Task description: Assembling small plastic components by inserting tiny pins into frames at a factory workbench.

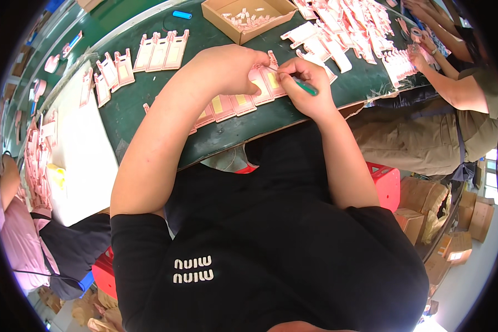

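Green felt-covered worktable [149,105] at frame centre: left hand [232,69] pinches a thin pink card package [259,83], likely light and bendable, while right hand [304,83] grips a green-handled tool [304,86].

Near the upper centre of the frame, a green-handled tool [304,86] is gripped in the right hand [304,83], its tip set against a pink card [262,83] pinched by the left hand [232,69] over the green table [149,105].
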Tool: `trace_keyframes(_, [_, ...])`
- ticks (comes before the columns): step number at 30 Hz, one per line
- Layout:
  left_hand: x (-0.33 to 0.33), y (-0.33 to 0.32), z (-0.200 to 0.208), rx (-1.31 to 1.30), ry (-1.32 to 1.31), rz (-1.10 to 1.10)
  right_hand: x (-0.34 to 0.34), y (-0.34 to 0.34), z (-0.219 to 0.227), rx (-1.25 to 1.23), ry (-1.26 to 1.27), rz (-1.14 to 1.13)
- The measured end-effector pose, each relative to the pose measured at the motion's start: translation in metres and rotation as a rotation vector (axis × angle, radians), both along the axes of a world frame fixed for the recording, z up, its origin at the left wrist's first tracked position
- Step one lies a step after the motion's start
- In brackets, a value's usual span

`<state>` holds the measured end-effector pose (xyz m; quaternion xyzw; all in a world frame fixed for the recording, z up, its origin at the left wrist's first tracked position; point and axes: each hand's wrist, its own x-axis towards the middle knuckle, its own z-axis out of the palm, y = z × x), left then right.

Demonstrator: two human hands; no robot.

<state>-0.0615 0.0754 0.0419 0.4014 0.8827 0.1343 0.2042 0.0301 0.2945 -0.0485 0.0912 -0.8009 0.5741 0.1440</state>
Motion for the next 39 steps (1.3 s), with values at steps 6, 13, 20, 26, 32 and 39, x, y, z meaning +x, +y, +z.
trace_keyframes(6, [0.003,0.003,0.002,-0.022,0.026,-0.005,-0.004,-0.001,0.018,0.165,-0.029,-0.003])
trace_keyframes(13, [0.002,-0.002,-0.004,0.032,0.056,-0.011,-0.014,-0.003,0.039,0.267,-0.096,0.059])
trace_keyframes(20, [0.006,-0.006,-0.006,0.046,0.161,0.047,0.001,-0.003,0.008,-0.002,0.032,-0.126])
trace_keyframes(26, [0.006,-0.011,-0.004,0.05,0.162,0.021,0.012,0.005,0.03,0.16,-0.07,-0.116])
trace_keyframes(32, [0.008,-0.011,0.001,0.059,0.175,0.035,-0.006,0.012,0.031,0.611,0.203,-0.328])
trace_keyframes(39, [0.006,-0.017,0.005,0.015,0.076,0.081,0.009,-0.04,0.024,-0.182,-0.133,-0.202])
